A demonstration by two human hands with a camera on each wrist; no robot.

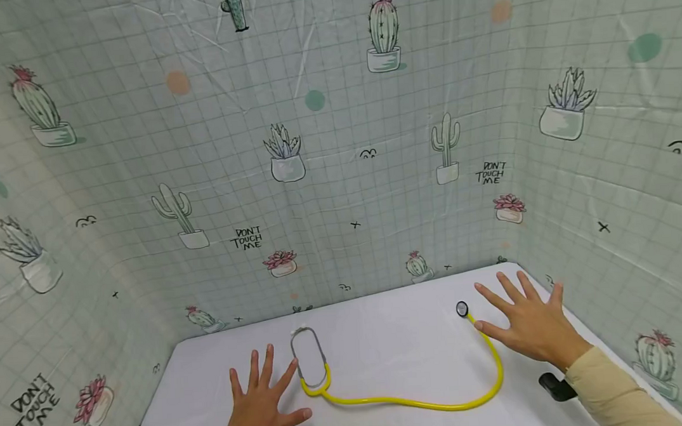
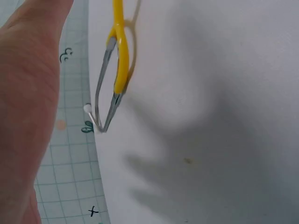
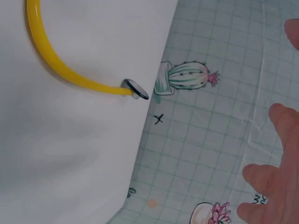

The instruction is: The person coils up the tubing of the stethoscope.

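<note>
A stethoscope with yellow tubing (image 1: 406, 402) lies across the white table. Its metal ear tubes (image 1: 322, 348) are at the left and its round chest piece (image 1: 462, 309) at the back right. My left hand (image 1: 259, 401) hovers with fingers spread just left of the ear tubes, holding nothing; its shadow falls on the table in the left wrist view. To the right of the chest piece, my right hand (image 1: 531, 322) is spread wide and holds nothing, its thumb overlapping the tubing in the head view. Fingertips (image 3: 278, 114) of that hand show at the right wrist view's edge.
The white table (image 1: 381, 345) is bordered at the back and sides by cloth walls (image 1: 340, 194) printed with cacti and a grid. A black device (image 1: 557, 386) sits at the right wrist, beside the beige sleeve (image 1: 611, 388).
</note>
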